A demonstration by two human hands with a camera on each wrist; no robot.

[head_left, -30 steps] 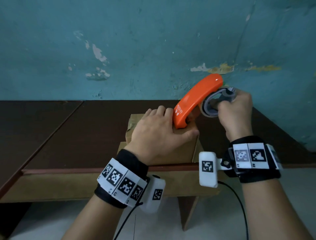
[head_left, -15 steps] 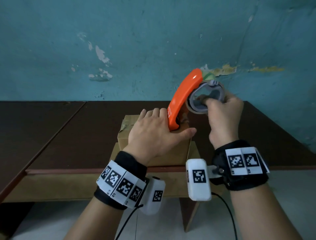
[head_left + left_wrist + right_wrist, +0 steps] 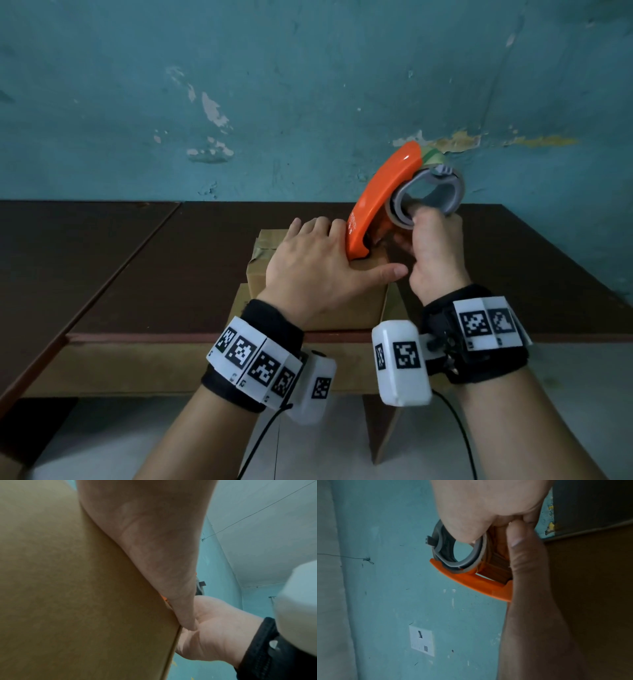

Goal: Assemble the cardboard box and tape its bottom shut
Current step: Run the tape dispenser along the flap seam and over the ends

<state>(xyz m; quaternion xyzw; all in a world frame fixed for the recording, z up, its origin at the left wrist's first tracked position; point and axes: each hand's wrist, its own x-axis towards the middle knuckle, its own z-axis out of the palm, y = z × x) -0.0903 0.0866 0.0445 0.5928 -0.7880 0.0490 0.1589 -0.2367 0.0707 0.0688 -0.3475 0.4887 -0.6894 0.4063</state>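
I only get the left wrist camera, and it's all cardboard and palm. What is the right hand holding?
Observer: The right hand grips an orange tape dispenser, fingers hooked through its grey ring.
Operator: Where does it meet the box?
Observer: Its lower end rests on top of the cardboard box, right beside the left hand.
Operator: Any tape on the box?
Observer: A wrinkled tape strip shows at the box's far left corner.
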